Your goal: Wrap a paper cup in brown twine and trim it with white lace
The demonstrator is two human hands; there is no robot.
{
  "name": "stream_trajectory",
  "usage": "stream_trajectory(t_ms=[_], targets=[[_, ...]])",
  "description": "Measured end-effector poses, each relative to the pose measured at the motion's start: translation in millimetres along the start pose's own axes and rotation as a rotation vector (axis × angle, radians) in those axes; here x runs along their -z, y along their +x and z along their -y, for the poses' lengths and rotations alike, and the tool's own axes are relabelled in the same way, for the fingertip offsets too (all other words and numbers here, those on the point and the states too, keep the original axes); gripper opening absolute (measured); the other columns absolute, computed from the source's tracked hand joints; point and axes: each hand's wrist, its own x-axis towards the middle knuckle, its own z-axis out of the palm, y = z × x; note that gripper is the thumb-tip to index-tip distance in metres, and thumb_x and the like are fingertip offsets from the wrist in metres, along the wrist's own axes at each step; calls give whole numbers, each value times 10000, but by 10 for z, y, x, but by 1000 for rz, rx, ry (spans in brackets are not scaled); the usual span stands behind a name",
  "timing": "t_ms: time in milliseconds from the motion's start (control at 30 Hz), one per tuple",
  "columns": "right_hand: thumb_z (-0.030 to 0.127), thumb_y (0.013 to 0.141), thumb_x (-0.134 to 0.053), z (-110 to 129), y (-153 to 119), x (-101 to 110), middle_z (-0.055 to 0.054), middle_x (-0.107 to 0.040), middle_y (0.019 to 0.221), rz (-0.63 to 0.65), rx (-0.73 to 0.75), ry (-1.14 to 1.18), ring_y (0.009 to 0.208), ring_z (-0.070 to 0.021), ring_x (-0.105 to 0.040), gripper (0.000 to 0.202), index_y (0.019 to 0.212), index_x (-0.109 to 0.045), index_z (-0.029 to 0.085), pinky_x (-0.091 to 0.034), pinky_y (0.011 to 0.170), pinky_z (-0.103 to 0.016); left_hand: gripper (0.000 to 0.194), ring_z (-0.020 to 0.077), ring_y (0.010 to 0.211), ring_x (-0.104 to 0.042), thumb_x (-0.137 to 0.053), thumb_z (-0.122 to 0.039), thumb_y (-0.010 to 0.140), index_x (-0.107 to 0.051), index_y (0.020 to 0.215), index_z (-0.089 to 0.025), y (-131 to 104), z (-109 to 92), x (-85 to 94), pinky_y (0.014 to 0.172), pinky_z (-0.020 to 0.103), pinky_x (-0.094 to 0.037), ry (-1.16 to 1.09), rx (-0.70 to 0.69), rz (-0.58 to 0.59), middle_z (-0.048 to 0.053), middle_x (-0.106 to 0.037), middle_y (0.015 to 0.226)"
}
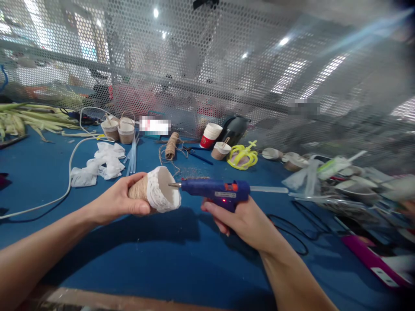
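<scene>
My left hand is wrapped round a paper cup tilted on its side, its mouth facing right. Brown twine covers the cup's body, and white lace runs round its rim. In my right hand is a blue glue gun with a lit red light and a clear glue stick sticking out of its back. The metal nozzle points left, at the cup's mouth; whether it touches the cup I cannot tell. Both hands are above the blue table.
White lace pieces and glue sticks lie at the left, near a white cable. Behind stand twine-wrapped cups, a twine spool, a red-and-white cup stack and a yellow crown-shaped piece. Clutter fills the right, beside a black cable.
</scene>
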Motion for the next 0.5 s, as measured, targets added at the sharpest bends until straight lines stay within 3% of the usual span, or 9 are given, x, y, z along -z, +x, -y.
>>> stream_trajectory(t_ms=[200, 367, 500], targets=[[418, 796, -555, -29, 21, 5, 37, -491, 411, 13, 1, 6, 369, -81, -450, 305, 755, -598, 119, -394, 397, -213, 593, 117, 685, -497, -809, -380, 495, -562, 974, -133, -4, 3, 5, 575, 173, -416, 19, -23, 0, 18, -573, 807], [388, 832, -513, -16, -20, 4, 53, -483, 414, -68, 56, 39, 366, -81, -446, 280, 856, -616, 128, -400, 400, -207, 590, 115, 658, -480, -791, -379, 513, -520, 983, -145, -2, -12, -15, 552, 185, -413, 157, -54, -144, 1, -546, 783], [353, 790, -559, 5, -50, -53, 23, -525, 419, -176, 68, -163, 389, -105, -499, 261, 615, -602, 164, -431, 429, -227, 520, 116, 649, -459, -746, -401, 566, -514, 951, -139, -2, -40, -45, 537, 191, -392, 325, -79, -259, -6, -522, 756]])
